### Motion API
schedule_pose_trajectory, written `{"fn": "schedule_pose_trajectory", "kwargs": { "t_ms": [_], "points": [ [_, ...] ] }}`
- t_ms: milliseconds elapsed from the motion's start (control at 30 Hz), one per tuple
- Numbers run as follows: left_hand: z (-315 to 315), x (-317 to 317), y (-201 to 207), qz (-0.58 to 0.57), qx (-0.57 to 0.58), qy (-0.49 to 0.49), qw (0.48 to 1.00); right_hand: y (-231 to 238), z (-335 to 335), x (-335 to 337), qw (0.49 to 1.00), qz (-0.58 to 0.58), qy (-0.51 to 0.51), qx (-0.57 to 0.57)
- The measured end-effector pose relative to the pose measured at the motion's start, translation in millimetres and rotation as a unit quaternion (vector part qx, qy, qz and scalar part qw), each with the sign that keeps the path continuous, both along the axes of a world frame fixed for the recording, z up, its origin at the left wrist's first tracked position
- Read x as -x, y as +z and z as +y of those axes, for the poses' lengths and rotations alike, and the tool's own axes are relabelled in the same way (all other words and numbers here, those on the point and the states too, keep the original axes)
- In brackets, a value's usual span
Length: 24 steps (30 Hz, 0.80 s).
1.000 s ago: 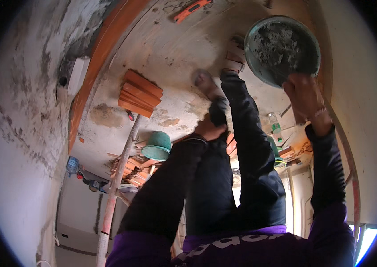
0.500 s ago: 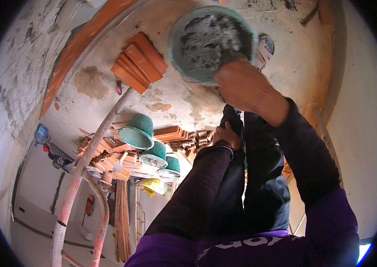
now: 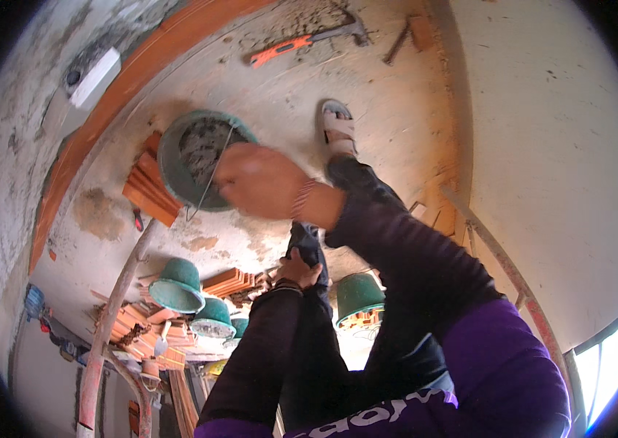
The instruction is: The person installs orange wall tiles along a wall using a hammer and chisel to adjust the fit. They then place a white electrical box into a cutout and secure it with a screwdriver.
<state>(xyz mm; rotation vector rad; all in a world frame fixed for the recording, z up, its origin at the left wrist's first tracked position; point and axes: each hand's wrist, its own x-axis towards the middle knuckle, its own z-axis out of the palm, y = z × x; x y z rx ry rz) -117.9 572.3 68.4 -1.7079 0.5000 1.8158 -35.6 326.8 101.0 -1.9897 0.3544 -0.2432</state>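
My right hand [image 3: 264, 182], slightly blurred, is curled at the wire handle of a green bucket [image 3: 170, 169] with grey wet mortar [image 3: 205, 150] in it. The handle stands up across the bucket's mouth and meets my fingers, which are partly hidden behind the back of the hand. The bucket is right beside a stack of orange tiles [image 3: 150, 191]. My left hand [image 3: 299, 271] rests on my dark-trousered leg near the knee, its fingers spread and nothing in them.
A hammer [image 3: 302, 45] with an orange grip lies on the stained floor. Several green buckets [image 3: 178, 286] stand below, by tile piles and a trowel [image 3: 161, 339]. Rusty metal frames [image 3: 123, 281] rise on both sides. A small red-handled tool [image 3: 138, 219] lies near the tiles. One sandalled foot [image 3: 338, 128] shows.
The mortar bucket has moved left and down with my right hand, to beside the tile stack. My view has shifted, bringing the hammer and foot into sight. My left hand stays on the leg.
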Motion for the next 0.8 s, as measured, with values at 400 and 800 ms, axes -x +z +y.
{"fn": "schedule_pose_trajectory", "kwargs": {
  "t_ms": [400,800],
  "points": [
    [-192.5,18.0,-46.5,-0.073,0.498,0.178,0.846,-68.9,-119.1,331.6,0.766,0.625,0.121,-0.087],
    [-542.2,38.0,-159.7,-0.013,0.743,0.194,0.641,-224.5,-376.7,297.0,0.870,0.325,-0.322,0.182]
  ]
}}
